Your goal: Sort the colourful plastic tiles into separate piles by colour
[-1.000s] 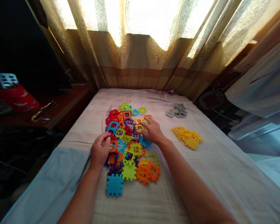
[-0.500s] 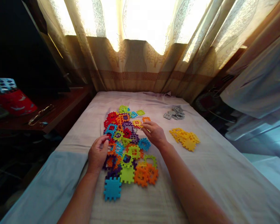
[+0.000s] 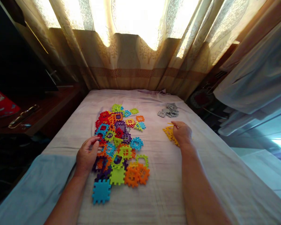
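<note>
Beside the left edge of a mixed pile of interlocking plastic tiles is my left hand. Its fingers are slightly bent, with a gap between thumb and forefinger, by a few red tiles; no held piece shows. My right hand pinches a thin yellow tile, seen nearly edge-on, over a separate heap of yellow tiles that the hand partly covers. The mixed pile has blue, green, orange, red and purple tiles, some with window-like cut-outs.
Grey tiles lie in a heap behind the yellow ones. A pale sheet covers the bed, and a light blue cloth lies at its left. Curtains hang behind. A dark wooden table stands at the left.
My right hand has moved right, from the mixed pile to the yellow heap, carrying a yellow tile. A green and a blue tile now show where it was. My left hand stays by the pile.
</note>
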{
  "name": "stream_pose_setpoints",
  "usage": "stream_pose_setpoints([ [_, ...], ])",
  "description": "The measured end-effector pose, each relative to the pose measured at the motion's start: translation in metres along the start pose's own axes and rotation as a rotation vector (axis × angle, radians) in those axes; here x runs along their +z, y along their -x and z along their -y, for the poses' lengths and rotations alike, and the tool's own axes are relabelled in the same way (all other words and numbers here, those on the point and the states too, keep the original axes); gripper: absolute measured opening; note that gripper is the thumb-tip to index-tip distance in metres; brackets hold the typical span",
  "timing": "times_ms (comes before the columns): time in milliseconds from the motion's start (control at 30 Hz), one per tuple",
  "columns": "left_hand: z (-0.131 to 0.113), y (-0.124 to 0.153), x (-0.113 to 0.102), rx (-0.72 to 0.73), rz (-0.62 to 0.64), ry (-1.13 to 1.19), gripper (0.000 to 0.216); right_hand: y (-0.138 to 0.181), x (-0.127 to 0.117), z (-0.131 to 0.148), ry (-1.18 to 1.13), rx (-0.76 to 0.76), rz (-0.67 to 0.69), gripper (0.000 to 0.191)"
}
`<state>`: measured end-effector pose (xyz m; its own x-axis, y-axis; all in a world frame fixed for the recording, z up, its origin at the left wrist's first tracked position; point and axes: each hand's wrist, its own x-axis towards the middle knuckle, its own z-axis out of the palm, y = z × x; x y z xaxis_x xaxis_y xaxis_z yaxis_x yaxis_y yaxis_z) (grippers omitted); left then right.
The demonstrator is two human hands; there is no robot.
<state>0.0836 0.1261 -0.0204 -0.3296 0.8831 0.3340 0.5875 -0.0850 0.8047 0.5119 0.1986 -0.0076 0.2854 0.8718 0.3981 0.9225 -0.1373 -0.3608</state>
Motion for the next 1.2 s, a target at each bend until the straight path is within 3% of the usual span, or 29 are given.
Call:
stream_pose_setpoints([
  [167,-0.001,0.001,0.001,-0.004,0.003,0.019,0.035,0.002,0.003,-0.002,0.109,0.057,0.088,0.035],
  [367,-0.001,0.001,0.001,-0.027,0.025,0.024,0.037,0.004,-0.010,0.013,0.177,0.114,0.175,0.037],
  [533,-0.001,0.000,0.000,-0.015,0.020,0.012,0.036,0.011,-0.012,0.055,0.067,-0.111,0.123,0.033],
  [700,0.000,-0.001,0.000,0.030,0.015,0.004,0.033,0.026,0.008,0.116,-0.009,-0.376,0.269,0.033],
  [867,0.002,-0.001,0.001,0.021,0.011,0.013,0.034,0.024,0.030,0.165,0.023,-0.471,0.381,0.034],
  [1200,0.006,-0.001,0.001,0.054,0.005,0.003,0.033,0.005,0.046,0.189,0.140,-0.518,0.459,0.029],
])
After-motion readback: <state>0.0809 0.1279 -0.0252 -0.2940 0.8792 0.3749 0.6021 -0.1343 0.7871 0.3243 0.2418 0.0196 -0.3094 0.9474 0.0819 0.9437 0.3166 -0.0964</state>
